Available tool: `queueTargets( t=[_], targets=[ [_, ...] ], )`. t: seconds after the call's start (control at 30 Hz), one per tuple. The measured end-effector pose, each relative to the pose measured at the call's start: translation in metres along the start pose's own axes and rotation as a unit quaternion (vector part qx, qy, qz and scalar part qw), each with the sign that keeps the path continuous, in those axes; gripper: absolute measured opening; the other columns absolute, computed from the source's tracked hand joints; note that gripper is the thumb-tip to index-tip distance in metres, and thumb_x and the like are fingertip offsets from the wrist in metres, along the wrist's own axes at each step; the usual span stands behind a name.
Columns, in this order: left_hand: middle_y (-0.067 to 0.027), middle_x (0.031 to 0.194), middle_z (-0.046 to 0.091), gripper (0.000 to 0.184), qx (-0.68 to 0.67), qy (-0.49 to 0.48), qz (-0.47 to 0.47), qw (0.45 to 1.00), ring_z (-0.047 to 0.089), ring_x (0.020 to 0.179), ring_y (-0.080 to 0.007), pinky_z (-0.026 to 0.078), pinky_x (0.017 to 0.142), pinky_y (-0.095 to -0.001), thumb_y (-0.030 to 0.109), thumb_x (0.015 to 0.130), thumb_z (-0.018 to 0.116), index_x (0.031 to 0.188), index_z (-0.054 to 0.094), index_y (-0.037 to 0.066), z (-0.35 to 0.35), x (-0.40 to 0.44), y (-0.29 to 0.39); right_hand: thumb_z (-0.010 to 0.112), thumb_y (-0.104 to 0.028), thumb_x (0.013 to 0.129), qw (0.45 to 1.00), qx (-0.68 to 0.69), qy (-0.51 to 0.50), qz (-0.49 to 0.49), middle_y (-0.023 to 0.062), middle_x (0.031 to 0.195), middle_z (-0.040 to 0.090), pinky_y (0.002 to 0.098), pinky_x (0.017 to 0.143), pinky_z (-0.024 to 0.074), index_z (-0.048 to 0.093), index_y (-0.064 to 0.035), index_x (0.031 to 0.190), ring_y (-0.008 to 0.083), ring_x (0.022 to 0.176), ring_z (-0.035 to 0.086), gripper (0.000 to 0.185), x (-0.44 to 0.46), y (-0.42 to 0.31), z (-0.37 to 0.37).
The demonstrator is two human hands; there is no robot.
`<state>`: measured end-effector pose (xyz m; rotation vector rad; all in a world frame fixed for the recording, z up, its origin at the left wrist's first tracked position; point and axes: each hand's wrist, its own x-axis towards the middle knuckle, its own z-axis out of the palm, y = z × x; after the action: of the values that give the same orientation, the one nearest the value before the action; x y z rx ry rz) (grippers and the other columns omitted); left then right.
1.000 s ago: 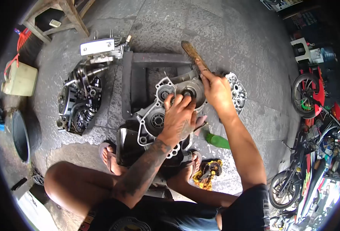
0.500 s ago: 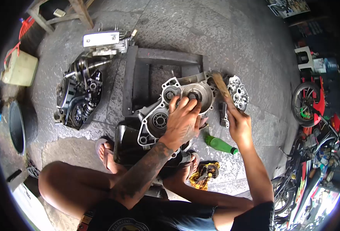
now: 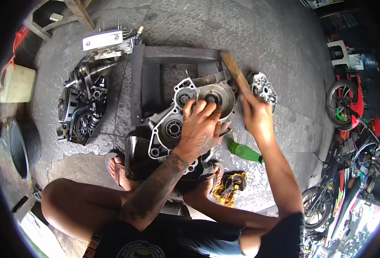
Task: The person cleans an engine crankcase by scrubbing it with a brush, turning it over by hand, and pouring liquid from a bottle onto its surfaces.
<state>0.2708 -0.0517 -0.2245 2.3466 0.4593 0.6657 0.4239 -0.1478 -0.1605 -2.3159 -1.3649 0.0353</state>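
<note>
The engine casing (image 3: pixel 160 141) is coloured silver-grey, ringed with darker grey at its bearings. Just right of the casing, the stick (image 3: pixel 238 76) is streaked in brown and dull yellow. Beyond the casing, the frame (image 3: pixel 137 88) is toned charcoal. Nearer and right of the casing, a bottle (image 3: pixel 244 152) is tinted green and a cloth (image 3: pixel 230 187) is patterned in yellow and black. Well left of the casing, a canister (image 3: pixel 21 84) is coloured cream. Around the casing, the grey floor (image 3: pixel 280 56) is mottled with paler patches.
</note>
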Motion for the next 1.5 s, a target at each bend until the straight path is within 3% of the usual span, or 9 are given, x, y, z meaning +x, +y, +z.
queueTargets(
  t=[0.1, 0.27, 0.37, 0.53, 0.7, 0.93, 1.2, 1.33, 1.5],
  targets=[
    [-0.0044, 0.104, 0.058, 0.037, 0.014, -0.007, 0.002, 1.0, 0.051, 0.109, -0.0223, 0.028, 0.108, -0.0487, 0.032, 0.082, 0.07, 0.104, 0.069, 0.002, 0.0, 0.0, -0.001, 0.06, -0.003, 0.091, 0.999, -0.014, 0.026, -0.022, 0.0247, 0.076, 0.064, 0.0454, 0.059, 0.0513, 0.056, -0.0191, 0.139, 0.0407, 0.066, 0.064, 0.051, 0.013, 0.008, 0.016],
    [-0.0048, 0.1, 0.058, 0.041, 0.008, 0.015, 0.015, 1.0, 0.051, 0.108, -0.0237, 0.028, 0.108, -0.0479, 0.033, 0.079, 0.071, 0.104, 0.069, 0.001, 0.0, 0.0, -0.002, 0.056, 0.007, 0.088, 0.999, 0.035, 0.02, 0.001, 0.0198, 0.132, 0.059, 0.0387, 0.084, 0.0557, 0.057, -0.0109, 0.139, 0.0373, 0.106, 0.065, 0.054, -0.069, -0.015, -0.008],
    [-0.0026, 0.1, 0.058, 0.035, 0.014, 0.0, 0.014, 1.0, 0.052, 0.107, -0.0223, 0.029, 0.105, -0.0479, 0.014, 0.076, 0.069, 0.11, 0.07, 0.005, -0.002, 0.001, 0.001, 0.06, -0.004, 0.091, 0.994, 0.026, 0.082, 0.06, 0.026, 0.071, 0.06, 0.045, 0.056, 0.0488, 0.058, -0.0154, 0.138, 0.0401, 0.063, 0.063, 0.048, -0.02, -0.008, 0.018],
    [-0.0026, 0.098, 0.057, 0.032, 0.02, -0.002, 0.011, 1.0, 0.052, 0.105, -0.0223, 0.028, 0.108, -0.0485, 0.012, 0.074, 0.069, 0.105, 0.07, 0.006, 0.0, 0.0, -0.002, 0.06, 0.003, 0.087, 0.988, 0.059, 0.11, 0.087, 0.027, 0.109, 0.066, 0.042, 0.065, 0.056, 0.054, -0.0148, 0.142, 0.0355, 0.07, 0.07, 0.058, -0.071, -0.037, 0.023],
    [-0.0048, 0.1, 0.057, 0.033, 0.027, 0.004, 0.035, 0.999, 0.052, 0.107, -0.023, 0.028, 0.109, -0.049, 0.014, 0.075, 0.067, 0.107, 0.069, 0.004, 0.002, -0.002, -0.003, 0.058, -0.002, 0.091, 0.976, 0.043, 0.134, 0.165, 0.0254, 0.076, 0.066, 0.0437, 0.06, 0.0528, 0.058, -0.0143, 0.139, 0.0371, 0.065, 0.068, 0.049, -0.061, -0.042, 0.028],
    [-0.0162, 0.13, 0.052, 0.069, -0.07, 0.069, 0.05, 0.994, 0.044, 0.124, -0.034, 0.03, 0.11, -0.0472, 0.036, 0.087, 0.071, 0.145, 0.047, 0.008, -0.045, 0.007, -0.017, 0.055, -0.005, 0.096, 0.952, 0.055, 0.267, 0.142, 0.025, 0.095, 0.069, 0.0415, 0.069, 0.0545, 0.063, -0.0085, 0.131, 0.0319, 0.079, 0.072, 0.036, -0.076, -0.047, 0.026],
    [-0.0218, 0.11, 0.058, 0.055, -0.029, 0.07, -0.266, 0.961, 0.056, 0.105, -0.0393, 0.042, 0.098, -0.0488, 0.044, 0.1, 0.051, 0.132, 0.056, 0.0, -0.055, -0.046, -0.061, 0.062, -0.004, 0.095, 0.97, 0.106, 0.118, 0.183, 0.0175, 0.074, 0.065, 0.036, 0.052, 0.0459, 0.064, -0.003, 0.128, 0.0251, 0.052, 0.057, 0.033, -0.114, -0.066, 0.074],
    [-0.0186, 0.108, 0.064, 0.046, -0.272, 0.243, -0.289, 0.885, 0.058, 0.106, -0.0367, 0.041, 0.096, -0.044, 0.038, 0.106, 0.037, 0.122, 0.066, 0.006, -0.023, -0.049, -0.077, 0.057, 0.003, 0.094, 0.93, 0.227, -0.029, 0.287, 0.0225, 0.128, 0.064, 0.0352, 0.089, 0.0521, 0.059, -0.0042, 0.135, 0.0302, 0.103, 0.07, 0.042, -0.166, -0.099, 0.037],
    [-0.0042, 0.108, 0.069, 0.043, 0.049, 0.108, -0.166, 0.979, 0.053, 0.112, -0.0268, 0.027, 0.1, -0.0505, 0.053, 0.095, 0.056, 0.105, 0.076, 0.016, -0.01, -0.06, -0.035, 0.059, -0.002, 0.094, 0.968, 0.114, 0.165, 0.152, 0.0244, 0.084, 0.065, 0.0403, 0.065, 0.0501, 0.06, -0.007, 0.134, 0.0371, 0.066, 0.062, 0.04, -0.14, -0.053, 0.075]
  ],
)
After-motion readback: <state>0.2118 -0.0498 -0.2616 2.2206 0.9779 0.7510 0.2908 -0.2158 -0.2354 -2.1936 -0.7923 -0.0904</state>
